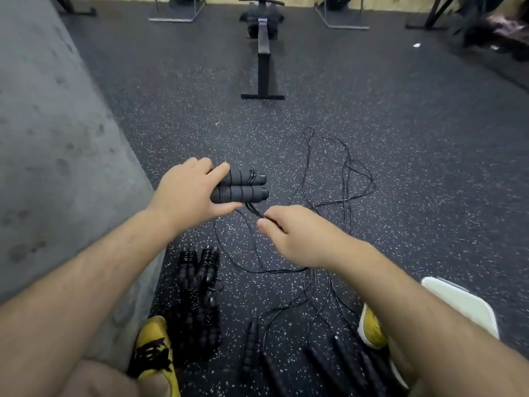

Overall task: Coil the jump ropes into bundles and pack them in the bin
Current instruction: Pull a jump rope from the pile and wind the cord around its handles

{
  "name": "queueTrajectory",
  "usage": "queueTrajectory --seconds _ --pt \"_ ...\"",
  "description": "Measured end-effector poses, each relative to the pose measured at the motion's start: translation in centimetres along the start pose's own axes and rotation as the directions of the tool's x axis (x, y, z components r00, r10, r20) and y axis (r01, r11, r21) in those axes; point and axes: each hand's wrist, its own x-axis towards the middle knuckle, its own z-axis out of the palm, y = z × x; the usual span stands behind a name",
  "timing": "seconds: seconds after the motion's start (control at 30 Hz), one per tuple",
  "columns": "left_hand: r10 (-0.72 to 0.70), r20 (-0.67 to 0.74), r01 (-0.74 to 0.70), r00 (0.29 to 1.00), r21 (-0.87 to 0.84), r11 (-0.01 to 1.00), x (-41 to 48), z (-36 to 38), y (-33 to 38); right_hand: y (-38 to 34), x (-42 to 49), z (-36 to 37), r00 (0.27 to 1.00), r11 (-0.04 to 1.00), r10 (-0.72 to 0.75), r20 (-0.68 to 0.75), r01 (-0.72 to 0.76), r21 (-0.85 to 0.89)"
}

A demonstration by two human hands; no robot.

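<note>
My left hand [187, 193] grips two black foam jump rope handles [243, 186] held side by side, with a few turns of thin black cord wound around them. My right hand [294, 236] pinches that cord [254, 210] just below the handles. The rest of the cord [347, 179] trails in loose loops over the speckled floor ahead and to the right. Coiled rope bundles [197, 287] lie on the floor by my left foot. More loose handles [252, 348] lie between my feet. A white bin [463, 305] shows at the lower right, partly behind my right arm.
A grey concrete wall [51, 138] runs along the left. A black rowing machine [263, 53] stands straight ahead, with rack frames [177, 12] behind it. My yellow shoes [154, 348] rest on the rubber floor [415, 133].
</note>
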Motion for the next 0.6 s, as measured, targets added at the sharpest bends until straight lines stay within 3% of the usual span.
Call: queueTrajectory --seconds 0.17,0.23,0.47,0.6 --pt "0.103 0.096 -0.097 0.99 -0.066 0.993 -3.1 0.7 0.1 -0.3 -0.5 -1.9 0.988 0.928 -0.152 -0.001 0.142 -0.343" --pt "0.143 0.105 -0.13 0.984 -0.117 0.985 -4.2 0.4 0.5 0.0 0.3 -2.6 0.975 0.903 -0.215 -0.055 0.177 -0.391" --pt "0.276 0.081 -0.23 0.958 -0.362 0.903 -6.1 -1.5 1.9 3.5 2.5 -1.4 0.965 0.962 -0.23 -0.125 0.206 -0.181" --pt "0.217 0.036 -0.173 0.975 -0.488 0.856 -5.4 -3.2 2.7 3.6 3.0 -0.9 0.964 0.982 -0.185 -0.189 0.188 -0.001"
